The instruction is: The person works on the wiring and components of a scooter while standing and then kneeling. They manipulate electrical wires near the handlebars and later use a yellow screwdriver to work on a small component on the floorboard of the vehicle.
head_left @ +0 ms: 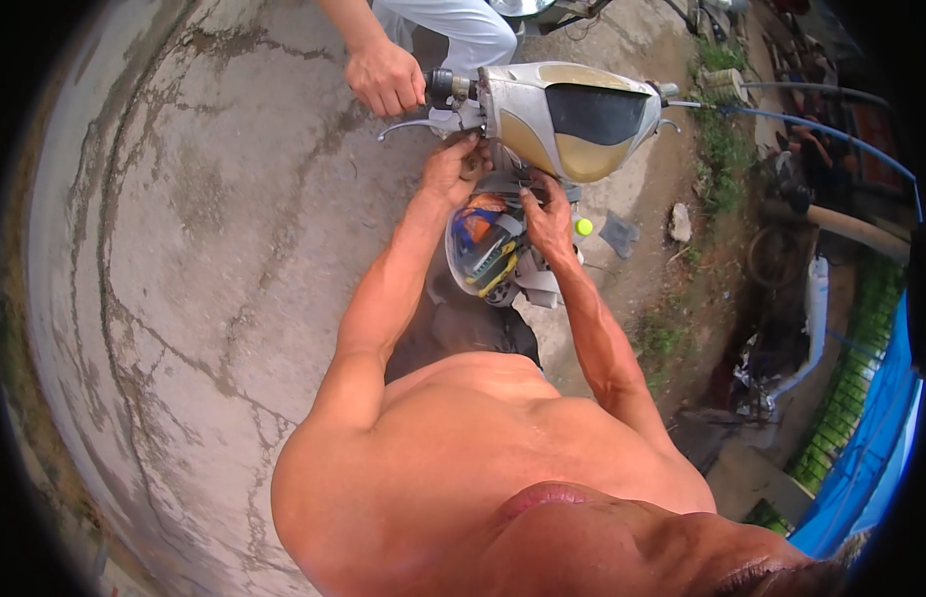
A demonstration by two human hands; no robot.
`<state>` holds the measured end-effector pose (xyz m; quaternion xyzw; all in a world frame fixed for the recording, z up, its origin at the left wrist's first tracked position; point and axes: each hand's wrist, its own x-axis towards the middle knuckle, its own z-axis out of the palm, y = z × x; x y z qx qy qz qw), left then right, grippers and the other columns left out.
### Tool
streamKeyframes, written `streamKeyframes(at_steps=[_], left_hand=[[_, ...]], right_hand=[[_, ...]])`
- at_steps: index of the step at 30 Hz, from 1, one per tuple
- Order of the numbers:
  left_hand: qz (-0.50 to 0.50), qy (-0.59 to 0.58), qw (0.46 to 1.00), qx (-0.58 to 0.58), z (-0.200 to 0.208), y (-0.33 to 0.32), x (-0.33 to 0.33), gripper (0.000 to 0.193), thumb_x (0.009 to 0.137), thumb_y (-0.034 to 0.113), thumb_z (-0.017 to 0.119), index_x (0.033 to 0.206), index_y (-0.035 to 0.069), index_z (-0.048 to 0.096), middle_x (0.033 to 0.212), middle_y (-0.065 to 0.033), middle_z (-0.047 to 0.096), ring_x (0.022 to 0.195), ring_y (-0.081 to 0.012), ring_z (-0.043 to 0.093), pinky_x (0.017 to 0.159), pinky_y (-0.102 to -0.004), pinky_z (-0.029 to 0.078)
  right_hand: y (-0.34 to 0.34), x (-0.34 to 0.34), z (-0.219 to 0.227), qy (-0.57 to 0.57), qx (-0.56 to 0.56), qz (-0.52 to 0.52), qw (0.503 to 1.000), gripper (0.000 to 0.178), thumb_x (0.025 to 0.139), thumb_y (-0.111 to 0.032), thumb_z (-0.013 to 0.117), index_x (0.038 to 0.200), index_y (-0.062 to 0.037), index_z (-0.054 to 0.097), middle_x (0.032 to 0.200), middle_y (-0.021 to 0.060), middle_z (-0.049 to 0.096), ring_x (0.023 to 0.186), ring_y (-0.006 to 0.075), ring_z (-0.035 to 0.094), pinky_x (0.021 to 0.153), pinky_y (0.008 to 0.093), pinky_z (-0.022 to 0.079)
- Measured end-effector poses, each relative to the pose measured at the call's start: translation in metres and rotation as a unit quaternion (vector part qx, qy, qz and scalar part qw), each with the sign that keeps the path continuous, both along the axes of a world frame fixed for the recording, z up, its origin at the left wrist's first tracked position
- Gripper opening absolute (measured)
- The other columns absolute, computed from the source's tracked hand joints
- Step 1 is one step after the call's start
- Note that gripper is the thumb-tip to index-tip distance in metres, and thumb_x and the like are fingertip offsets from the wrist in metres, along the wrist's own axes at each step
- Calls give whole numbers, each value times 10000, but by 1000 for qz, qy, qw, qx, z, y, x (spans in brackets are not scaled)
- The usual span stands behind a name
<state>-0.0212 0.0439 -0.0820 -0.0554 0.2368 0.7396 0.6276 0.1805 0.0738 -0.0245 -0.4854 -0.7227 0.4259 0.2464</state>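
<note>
A scooter's handlebar cover (572, 119), white and gold with a dark window, stands in front of me. My left hand (457, 169) is closed at its lower left side, near the base of the brake lever (408, 126). My right hand (549, 213) is at the cover's lower edge, thumb and fingers bent together in a pinch. What either hand grips is too small or hidden to make out. Between my forearms sits a clear container (461, 261) with orange, blue and yellow items in it. Another person's hand (385, 80) rests by the black handlebar grip (441, 90).
The other person's light trousers (463, 30) show behind the grip. A yellow-green round thing (583, 227) lies right of my right hand. Cracked concrete (214, 219) spreads to the left. Weeds, a stone (680, 222) and a blue sheet (856, 468) are on the right.
</note>
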Motion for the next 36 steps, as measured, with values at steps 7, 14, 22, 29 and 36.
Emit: streamKeyframes(at_steps=[7, 14, 22, 29, 36], left_hand=[[-17, -34, 999, -24, 3, -9, -9, 110, 961, 121, 690, 1053, 61, 686, 950, -68, 717, 852, -204, 659, 726, -390, 536], [-36, -3, 998, -50, 24, -5, -11, 83, 937, 118, 735, 1000, 79, 699, 886, -45, 705, 836, -190, 660, 738, -376, 548], [-72, 15, 988, -137, 31, 3, -19, 60, 958, 125, 684, 985, 71, 687, 825, -33, 667, 775, -190, 644, 690, -376, 546], [-76, 130, 978, -145, 26, 6, -18, 99, 1002, 172, 642, 998, 78, 674, 847, -27, 665, 763, -186, 643, 666, -369, 564], [-124, 89, 982, -112, 23, 1, -32, 86, 1011, 168, 631, 980, 91, 655, 865, -27, 654, 769, -186, 644, 674, -366, 568]], right_hand=[[-30, 4, 6, 89, 46, -72, 992, 370, 920, -82, 672, 1282, -14, 630, 1241, 146, 596, 962, 223, 672, 815, 324, 554], [-41, 13, -1, 64, -103, 0, 993, 284, 967, -173, 661, 1172, 20, 695, 1057, 99, 722, 982, 185, 662, 900, 338, 530], [-47, -4, 22, 80, -189, 31, 978, 262, 960, -159, 626, 1137, 26, 681, 870, 60, 695, 757, 118, 638, 710, 289, 527], [-39, -11, 18, 137, -303, 26, 943, 274, 973, -187, 635, 1146, 19, 687, 854, 58, 686, 688, 111, 600, 626, 270, 495], [-21, -46, 29, 145, -374, -3, 916, 341, 982, -234, 651, 1230, 0, 664, 926, 61, 702, 741, 128, 623, 639, 280, 491]])
